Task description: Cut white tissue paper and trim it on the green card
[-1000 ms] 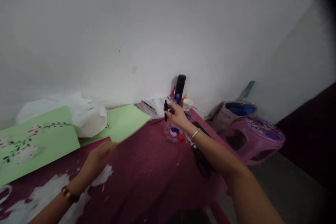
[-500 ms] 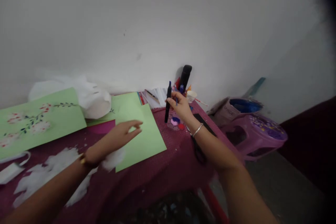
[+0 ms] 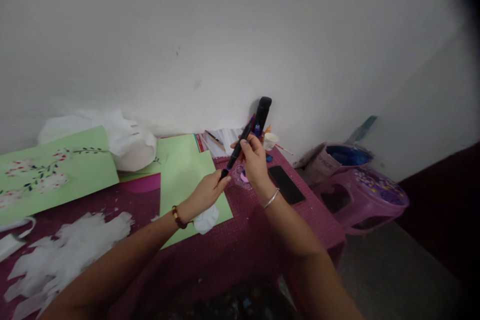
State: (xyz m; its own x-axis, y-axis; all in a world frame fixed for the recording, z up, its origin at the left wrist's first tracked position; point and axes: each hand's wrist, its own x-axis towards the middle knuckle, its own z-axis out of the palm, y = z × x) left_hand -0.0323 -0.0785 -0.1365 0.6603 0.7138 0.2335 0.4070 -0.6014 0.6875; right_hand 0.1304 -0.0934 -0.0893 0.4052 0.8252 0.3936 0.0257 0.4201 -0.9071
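Note:
A black marker pen [image 3: 237, 152] slants above the table between my two hands. My right hand [image 3: 255, 162] is closed round its upper part. The fingers of my left hand [image 3: 205, 192] are closed on its lower end. Just under my left hand a crumpled white piece [image 3: 207, 219] shows; whether fingers hold it I cannot tell. Beneath lies a plain light green sheet [image 3: 180, 160]. Paint blobs, one pink [image 3: 244, 176], are partly hidden behind my right hand. A dark phone [image 3: 287, 185] lies right of that wrist.
At left are a green sheet with painted flowers [image 3: 52, 170] and torn white scraps [image 3: 71, 245]. A black bottle [image 3: 262, 112] and a white cup [image 3: 270, 140] stand by the wall. Beyond the table's right edge are a pink stool [image 3: 352, 200] and a bucket [image 3: 330, 157].
My left hand has moved right and closed on the marker's lower end. The marker has tilted from upright to slanting. The white piece has shifted right along with my left hand.

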